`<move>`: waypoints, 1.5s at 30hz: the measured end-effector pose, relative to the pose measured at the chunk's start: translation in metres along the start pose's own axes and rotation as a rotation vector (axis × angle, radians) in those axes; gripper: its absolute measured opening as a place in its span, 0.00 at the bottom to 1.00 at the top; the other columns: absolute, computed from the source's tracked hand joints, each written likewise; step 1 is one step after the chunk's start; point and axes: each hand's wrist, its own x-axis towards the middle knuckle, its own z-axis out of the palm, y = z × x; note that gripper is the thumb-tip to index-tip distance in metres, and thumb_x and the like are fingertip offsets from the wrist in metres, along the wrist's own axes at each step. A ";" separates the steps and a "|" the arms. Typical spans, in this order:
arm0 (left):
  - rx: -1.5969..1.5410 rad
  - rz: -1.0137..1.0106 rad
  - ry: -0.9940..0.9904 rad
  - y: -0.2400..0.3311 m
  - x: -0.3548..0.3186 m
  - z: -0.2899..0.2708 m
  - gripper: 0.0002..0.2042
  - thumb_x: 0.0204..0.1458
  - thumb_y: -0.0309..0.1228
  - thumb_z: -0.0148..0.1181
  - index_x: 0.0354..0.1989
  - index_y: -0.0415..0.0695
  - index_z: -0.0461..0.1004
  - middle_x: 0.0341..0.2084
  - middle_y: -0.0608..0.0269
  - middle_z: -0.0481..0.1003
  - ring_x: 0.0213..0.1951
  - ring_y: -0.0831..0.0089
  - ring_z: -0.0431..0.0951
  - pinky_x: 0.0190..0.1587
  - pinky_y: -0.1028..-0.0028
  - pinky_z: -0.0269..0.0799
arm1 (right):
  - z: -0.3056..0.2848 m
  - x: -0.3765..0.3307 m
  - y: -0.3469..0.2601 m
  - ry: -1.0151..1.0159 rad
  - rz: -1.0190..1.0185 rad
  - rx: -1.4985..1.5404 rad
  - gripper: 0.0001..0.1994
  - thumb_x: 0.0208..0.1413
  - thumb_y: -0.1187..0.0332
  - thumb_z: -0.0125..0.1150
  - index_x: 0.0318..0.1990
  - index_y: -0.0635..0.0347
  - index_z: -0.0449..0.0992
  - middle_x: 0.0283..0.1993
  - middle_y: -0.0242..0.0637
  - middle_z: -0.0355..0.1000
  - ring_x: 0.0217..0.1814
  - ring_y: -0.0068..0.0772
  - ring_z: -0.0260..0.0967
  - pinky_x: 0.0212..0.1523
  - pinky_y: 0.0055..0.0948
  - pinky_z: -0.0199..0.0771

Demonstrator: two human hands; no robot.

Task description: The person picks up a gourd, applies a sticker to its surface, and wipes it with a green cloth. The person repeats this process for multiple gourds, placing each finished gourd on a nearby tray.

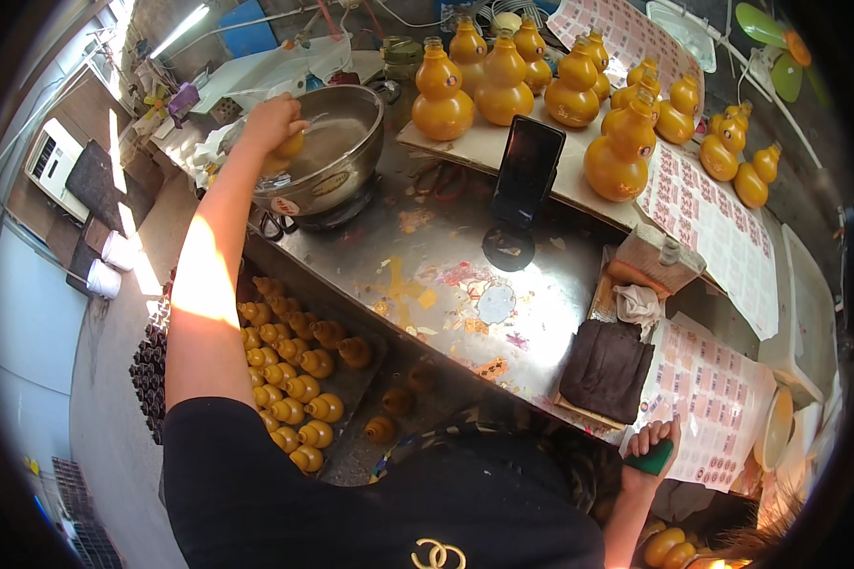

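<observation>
Head view: the left hand [275, 123] curls its fingers around an amber-yellow bottle [292, 146], held within the metal bowl [356, 159]; the visible part is smooth and rounded, the rest hidden by hand and rim. The right hand [667, 449] closes around a flat, dark-green pad [650, 459] with a straight-looking edge, beside the printed sheet [707, 389] at the table's near right corner.
</observation>
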 end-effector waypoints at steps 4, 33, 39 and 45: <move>-0.135 -0.252 0.108 -0.050 -0.011 0.006 0.10 0.51 0.35 0.59 0.32 0.41 0.72 0.33 0.47 0.76 0.39 0.47 0.75 0.42 0.54 0.69 | 0.004 -0.003 0.000 -0.008 -0.004 -0.026 0.18 0.67 0.58 0.44 0.23 0.52 0.57 0.17 0.27 0.52 0.11 0.21 0.49 0.11 0.23 0.50; -1.419 0.591 -0.113 0.468 0.004 -0.068 0.18 0.55 0.34 0.60 0.50 0.41 0.67 0.45 0.60 0.70 0.50 0.69 0.72 0.53 0.72 0.65 | 0.099 0.053 -0.026 -0.456 -0.390 -1.287 0.43 0.44 0.46 0.69 0.62 0.67 0.62 0.59 0.55 0.66 0.61 0.48 0.66 0.61 0.36 0.64; -1.232 0.665 -0.090 0.472 -0.102 -0.046 0.54 0.28 0.45 0.78 0.66 0.44 0.54 0.65 0.49 0.49 0.67 0.53 0.49 0.66 0.59 0.50 | 0.098 0.122 -0.059 -0.428 -0.880 -1.290 0.12 0.59 0.61 0.54 0.41 0.58 0.78 0.38 0.44 0.73 0.42 0.45 0.72 0.44 0.38 0.71; -1.356 0.487 0.040 0.504 -0.124 -0.021 0.46 0.35 0.26 0.73 0.66 0.48 0.54 0.62 0.49 0.54 0.64 0.52 0.56 0.65 0.60 0.54 | 0.160 0.198 -0.108 -0.395 -0.947 -2.052 0.18 0.58 0.68 0.45 0.52 0.38 0.76 0.40 0.41 0.69 0.41 0.43 0.70 0.45 0.38 0.71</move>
